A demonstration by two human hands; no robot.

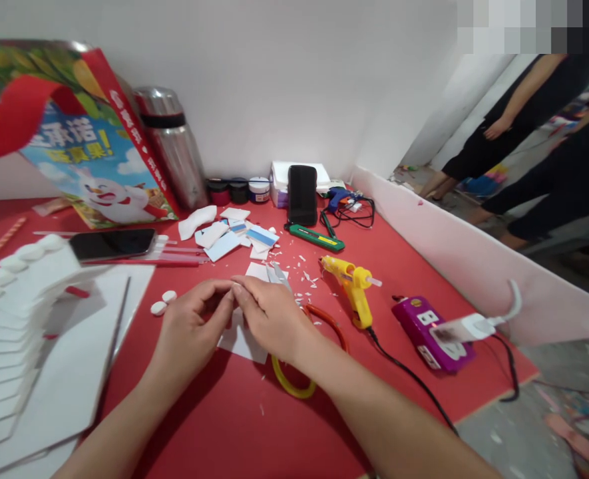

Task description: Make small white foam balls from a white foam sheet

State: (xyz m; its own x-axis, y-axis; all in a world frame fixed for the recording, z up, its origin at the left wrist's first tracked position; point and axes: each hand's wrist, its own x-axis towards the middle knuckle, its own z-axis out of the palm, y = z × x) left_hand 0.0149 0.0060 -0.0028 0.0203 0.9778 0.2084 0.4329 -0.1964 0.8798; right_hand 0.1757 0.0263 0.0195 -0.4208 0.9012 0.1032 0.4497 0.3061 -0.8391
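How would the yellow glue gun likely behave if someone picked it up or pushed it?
The glue gun is probably stiff and light, since its body looks like moulded plastic. Pulled far, it may be tugged back by the cord at its handle. Its angled handle makes rolling unlikely.

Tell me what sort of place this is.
Probably a craft workspace: a yellow glue gun, a green utility knife and cut white and pale-blue pieces lie on a red tabletop.

Sm. wht bit (235, 285) pinched, mostly hid., btwn fingertips (227, 299).
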